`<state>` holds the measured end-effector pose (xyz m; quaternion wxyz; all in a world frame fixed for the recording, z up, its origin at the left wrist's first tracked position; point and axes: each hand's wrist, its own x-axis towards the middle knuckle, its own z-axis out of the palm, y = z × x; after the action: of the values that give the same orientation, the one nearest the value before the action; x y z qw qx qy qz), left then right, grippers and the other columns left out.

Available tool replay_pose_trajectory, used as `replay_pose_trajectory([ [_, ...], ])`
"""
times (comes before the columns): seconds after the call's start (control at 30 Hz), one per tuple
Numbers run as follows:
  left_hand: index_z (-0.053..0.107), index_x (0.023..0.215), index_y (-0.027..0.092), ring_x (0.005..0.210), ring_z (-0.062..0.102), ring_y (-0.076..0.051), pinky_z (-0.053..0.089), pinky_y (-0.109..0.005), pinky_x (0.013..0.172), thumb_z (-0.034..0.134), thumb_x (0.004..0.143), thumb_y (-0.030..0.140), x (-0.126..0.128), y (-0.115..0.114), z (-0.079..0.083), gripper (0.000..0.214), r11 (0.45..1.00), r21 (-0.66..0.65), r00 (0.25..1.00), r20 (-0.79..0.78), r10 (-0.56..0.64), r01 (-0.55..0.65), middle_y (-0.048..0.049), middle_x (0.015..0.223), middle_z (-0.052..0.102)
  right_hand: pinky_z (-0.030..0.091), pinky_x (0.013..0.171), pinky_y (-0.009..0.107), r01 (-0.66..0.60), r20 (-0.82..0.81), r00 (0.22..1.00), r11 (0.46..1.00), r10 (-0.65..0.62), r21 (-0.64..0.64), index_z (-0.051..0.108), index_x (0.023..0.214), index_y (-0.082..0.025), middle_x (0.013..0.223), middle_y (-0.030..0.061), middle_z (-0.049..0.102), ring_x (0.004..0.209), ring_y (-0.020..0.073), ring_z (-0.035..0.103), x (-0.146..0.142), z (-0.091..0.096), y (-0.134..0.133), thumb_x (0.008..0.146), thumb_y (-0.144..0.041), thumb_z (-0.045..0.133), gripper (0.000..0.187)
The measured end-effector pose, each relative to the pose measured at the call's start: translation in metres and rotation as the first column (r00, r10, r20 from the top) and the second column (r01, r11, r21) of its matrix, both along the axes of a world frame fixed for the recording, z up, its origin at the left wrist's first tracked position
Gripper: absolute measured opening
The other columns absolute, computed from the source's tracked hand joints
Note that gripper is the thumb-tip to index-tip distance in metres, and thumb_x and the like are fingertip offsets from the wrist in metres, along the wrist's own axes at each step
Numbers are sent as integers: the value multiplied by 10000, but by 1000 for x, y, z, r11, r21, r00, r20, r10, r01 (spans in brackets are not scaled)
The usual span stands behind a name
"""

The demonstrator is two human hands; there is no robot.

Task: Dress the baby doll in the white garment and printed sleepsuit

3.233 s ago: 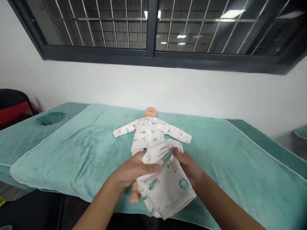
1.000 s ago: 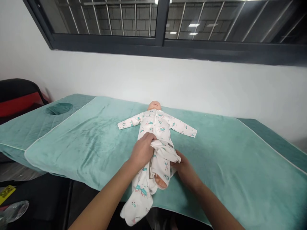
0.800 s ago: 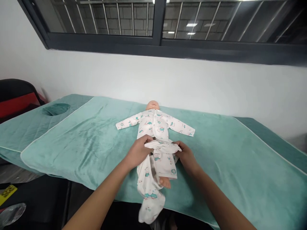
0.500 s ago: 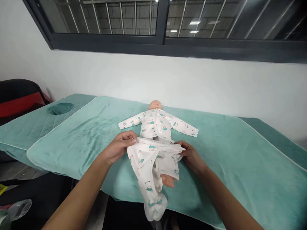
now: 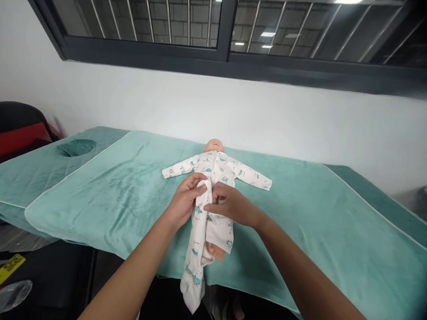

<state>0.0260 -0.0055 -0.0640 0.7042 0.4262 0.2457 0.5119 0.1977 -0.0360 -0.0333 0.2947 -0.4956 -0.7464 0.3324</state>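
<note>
A baby doll (image 5: 214,145) lies on its back in the middle, head toward the wall, in a white patterned long-sleeved top (image 5: 218,163). Matching white baby pants (image 5: 194,253) cover its lower body. One trouser leg has a doll's foot (image 5: 216,252) poking out of its cuff, while the other hangs flat over the bed's near edge. My left hand (image 5: 187,198) pinches the bunched waist of the pants on the left. My right hand (image 5: 230,202) has its fingers curled on the same gathered cloth, its fingertips partly hidden.
The doll rests on a teal-covered bed (image 5: 287,240) with a face hole (image 5: 76,147) at its left end. A white wall and a dark-framed window (image 5: 227,53) rise behind. At left stand a black and red chair (image 5: 23,133) and a clear plastic item (image 5: 15,295).
The waistband, stretched wide between my hands before, is now bunched together. My right hand has moved left and up, close to my left hand, which has also risen slightly.
</note>
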Motion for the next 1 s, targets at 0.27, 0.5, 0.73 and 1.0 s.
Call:
replay_pose_trajectory([
  [0.27,593,969,223,730,590,-112,447,-215,668,734,748,272,-15,-7,-16,267,998,-65,998,-55,9,-12,26,881,626,421,760,319,-19,-141,990,998,9,-67,652,847,-221,870,7,640,821,182,544,-17,-20,15,686,-395,772,266],
  [0.5,613,1071,207,913,601,-172,455,-264,792,695,808,371,-27,-10,-19,320,998,42,954,-298,-28,42,-30,1025,656,432,607,273,-72,-474,864,891,-169,-449,663,835,-177,738,0,632,655,152,564,-12,-18,22,722,-381,728,242],
  [0.73,645,1038,165,890,609,-190,461,-279,797,718,781,365,-24,-15,-18,334,997,-29,951,-300,-74,68,-44,997,676,487,645,277,-136,-616,749,854,-243,-501,659,914,-182,813,26,670,697,156,607,-15,-28,23,762,-501,714,357],
  [1.0,652,949,145,639,560,-123,426,-227,600,731,750,459,-15,-11,-21,380,982,-190,983,-182,-20,-15,-6,734,636,521,736,310,-292,-380,923,763,66,-576,723,964,-181,949,64,728,846,214,669,-8,-26,15,714,-458,780,377],
])
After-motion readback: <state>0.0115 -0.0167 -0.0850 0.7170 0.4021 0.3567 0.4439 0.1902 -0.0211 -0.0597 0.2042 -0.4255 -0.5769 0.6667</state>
